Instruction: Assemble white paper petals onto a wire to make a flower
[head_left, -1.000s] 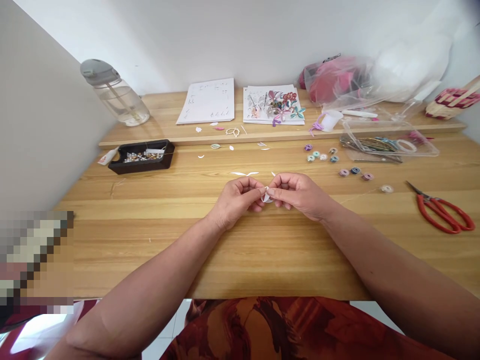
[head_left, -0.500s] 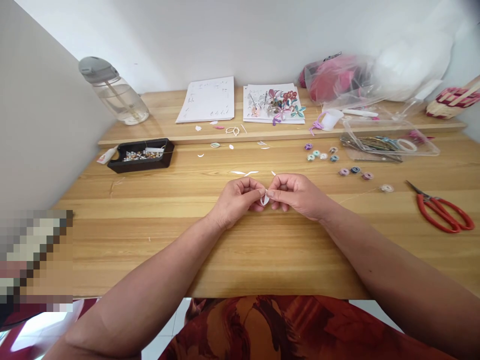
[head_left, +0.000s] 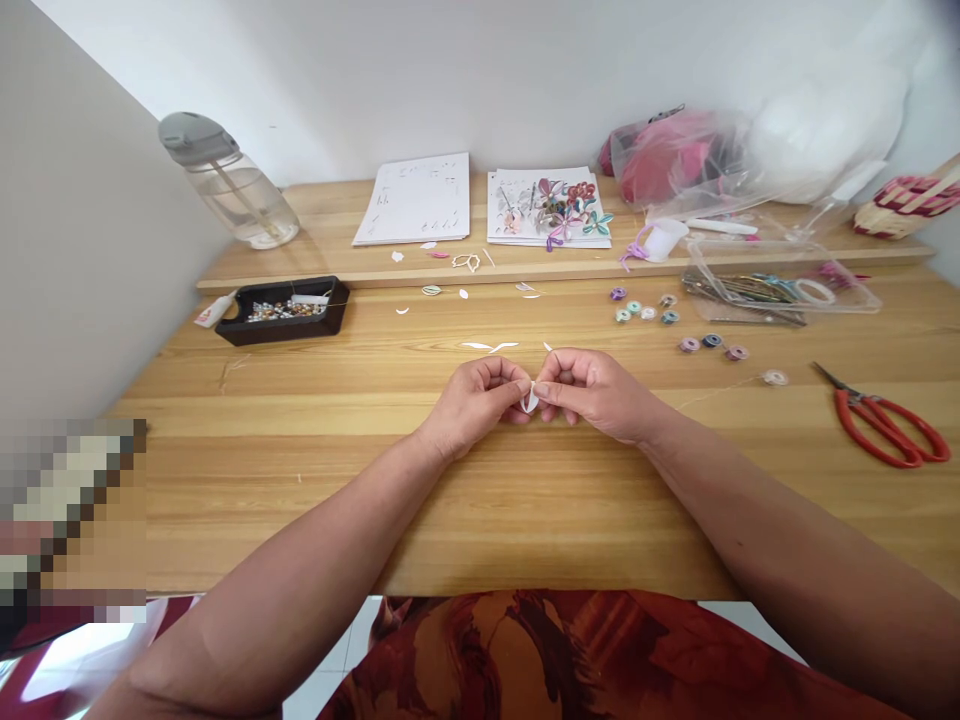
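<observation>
My left hand (head_left: 482,400) and my right hand (head_left: 592,390) meet over the middle of the wooden table (head_left: 285,530). Between their fingertips is a small white petal-shaped piece (head_left: 530,401), pinched from both sides; the fingers hide part of it. Just beyond my hands lie thin white leaf-shaped cut-outs (head_left: 491,347). To the right of my right hand, a fine thread runs along the table to a small spool (head_left: 774,377). Red-handled scissors (head_left: 892,420) rest farther right with their handles apart.
Several thread spools (head_left: 711,341) sit at right, near a clear plastic box (head_left: 787,285) of tools. At left stand a black tray of beads (head_left: 281,312) and a water bottle (head_left: 229,180). Paper sheets (head_left: 416,200) and finished wire flowers (head_left: 566,210) lie on the back ledge.
Both hands keep their pinch in nearly the same spot. The white piece between the fingertips has turned very slightly; nothing else has visibly moved.
</observation>
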